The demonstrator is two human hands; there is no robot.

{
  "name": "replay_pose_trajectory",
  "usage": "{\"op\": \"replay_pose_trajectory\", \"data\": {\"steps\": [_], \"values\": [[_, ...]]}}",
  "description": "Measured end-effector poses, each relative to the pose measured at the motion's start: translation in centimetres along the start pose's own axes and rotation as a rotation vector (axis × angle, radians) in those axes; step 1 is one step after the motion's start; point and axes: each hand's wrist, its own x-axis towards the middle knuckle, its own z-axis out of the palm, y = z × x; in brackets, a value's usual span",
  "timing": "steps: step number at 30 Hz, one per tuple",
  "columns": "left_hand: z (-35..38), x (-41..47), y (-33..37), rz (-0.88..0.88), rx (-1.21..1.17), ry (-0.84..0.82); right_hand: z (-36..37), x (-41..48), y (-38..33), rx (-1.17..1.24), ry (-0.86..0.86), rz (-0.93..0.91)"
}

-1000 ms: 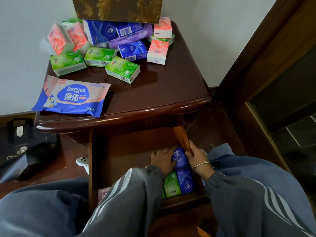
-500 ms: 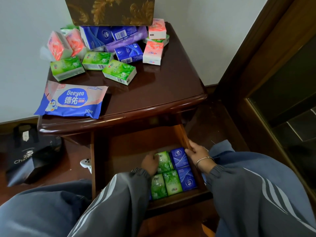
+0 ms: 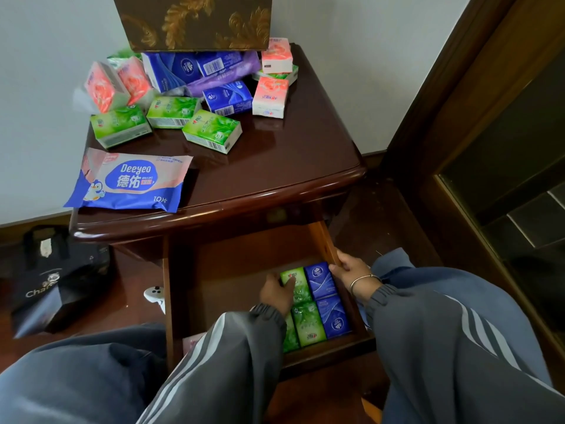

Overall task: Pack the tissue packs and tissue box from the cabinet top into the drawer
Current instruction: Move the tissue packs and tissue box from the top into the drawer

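Note:
The cabinet's drawer [image 3: 229, 280] stands pulled out. In its front right corner lie two blue tissue packs [image 3: 321, 278] and green ones. My left hand [image 3: 275, 296] holds the back green tissue pack [image 3: 301, 286] with the thumb on top, beside the blue ones. My right hand [image 3: 350, 266] rests at the drawer's right wall, fingertips touching the back blue pack. On the cabinet top [image 3: 290, 157] lie several green [image 3: 211, 130], blue [image 3: 227, 97] and pink packs [image 3: 270, 96], a Deeyeo wipes pack [image 3: 128, 182], and a brown-gold tissue box [image 3: 195, 19] on larger blue packs.
A black bag [image 3: 52, 283] stands on the floor to the left, and a white controller [image 3: 154, 293] lies by the drawer's left wall. A dark wooden door frame [image 3: 458, 117] rises on the right. My grey sleeves cover the drawer's front left part.
My left hand moved off the blue pack to the green pack beside it. The right hand stayed at the back blue pack. The view shifted slightly.

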Motion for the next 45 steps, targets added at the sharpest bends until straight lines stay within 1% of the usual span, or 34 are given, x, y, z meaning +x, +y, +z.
{"op": "replay_pose_trajectory", "data": {"steps": [2,5,8,11,14,18,23,26,27,28,29,31,33,35,37,38,40,45], "values": [[-0.1,-0.3,0.2,-0.036,0.064,0.009,0.0,0.1,0.0,0.004,-0.007,0.001],[0.0,-0.7,0.3,-0.031,0.141,0.020,0.1,0.0,0.0,0.004,-0.003,0.006],[0.4,-1.1,0.1,-0.002,0.196,-0.046,0.1,0.0,-0.2,-0.016,0.001,0.026],[0.5,-1.4,-0.5,0.039,0.174,-0.105,0.0,0.0,-0.5,-0.093,0.006,0.026],[-0.6,-1.8,-1.1,0.046,0.181,-0.060,0.1,-0.3,-0.9,-0.173,0.026,0.036],[-4.0,-2.8,-1.3,0.097,0.162,-0.029,0.5,-1.0,-1.5,-0.196,0.080,0.065],[-10.8,-5.4,-1.5,0.276,0.143,0.007,0.8,-1.8,-2.9,-0.223,0.133,0.165],[-16.1,-8.0,-1.8,0.374,0.105,0.045,0.3,-2.7,-4.6,-0.296,0.127,0.176],[-17.9,-8.9,-1.9,0.403,0.095,0.082,-0.1,-3.1,-5.4,-0.317,0.125,0.161],[-19.7,-9.8,-2.0,0.438,0.098,0.155,-0.5,-3.6,-6.2,-0.342,0.132,0.133],[-21.5,-10.7,-2.2,0.477,0.107,0.251,-1.0,-4.1,-7.1,-0.372,0.152,0.093],[-24.8,-12.2,-2.1,0.552,0.122,0.439,-2.1,-5.4,-8.8,-0.408,0.246,-0.023],[-27.5,-13.3,-1.7,0.617,0.163,0.594,-3.1,-6.9,-10.8,-0.379,0.397,-0.213],[-29.6,-13.4,-1.2,0.678,0.211,0.712,-3.8,-8.2,-12.9,-0.375,0.570,-0.451],[-30.9,-12.7,-0.2,0.729,0.262,0.766,-4.5,-8.6,-15.2,-0.446,0.717,-0.654],[-31.3,-12.2,0.4,0.753,0.294,0.773,-4.9,-8.4,-16.4,-0.483,0.762,-0.716],[-31.8,-10.8,1.9,0.771,0.365,0.761,-5.3,-7.3,-18.5,-0.554,0.777,-0.741],[-30.7,-6.9,4.3,0.661,0.565,0.635,-4.9,-3.0,-21.4,-0.699,0.641,-0.545]]}}
